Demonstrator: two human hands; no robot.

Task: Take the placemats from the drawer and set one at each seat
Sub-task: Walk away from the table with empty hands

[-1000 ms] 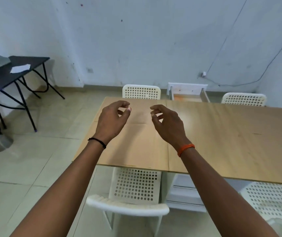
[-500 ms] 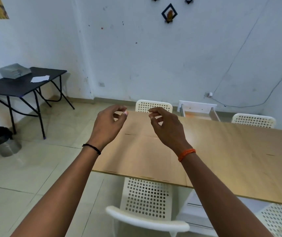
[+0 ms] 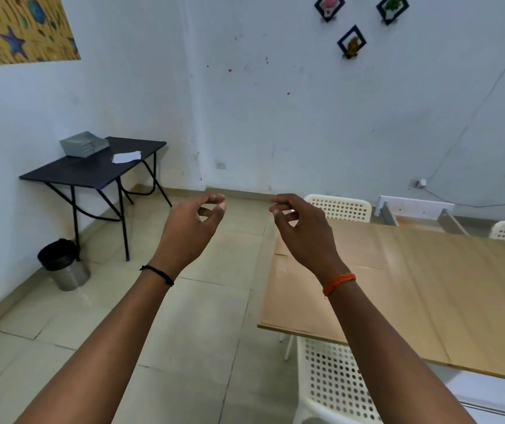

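Head view showed both arms stretched forward over the tiled floor, left of the wooden counter (image 3: pixel 428 289). The left hand (image 3: pixel 188 231) and the right hand (image 3: pixel 303 231) hung in the air near the counter's left end, touching nothing. On each, the fingers (image 3: pixel 214 198) were loosely curled toward the thumb and held nothing. A pale sheet, possibly a placemat (image 3: pixel 330 283), lay flat on the counter's left end, though its colour blended with the wood and its edges were hard to trace. Beyond the counter's far edge, a white drawer (image 3: pixel 419 214) stood pulled open against the wall, between two white perforated chairs. Another white chair (image 3: pixel 333 390) sat tucked under the counter's near edge. Well left of the counter stood a black folding table (image 3: pixel 92 169) and a bin (image 3: pixel 64 264).
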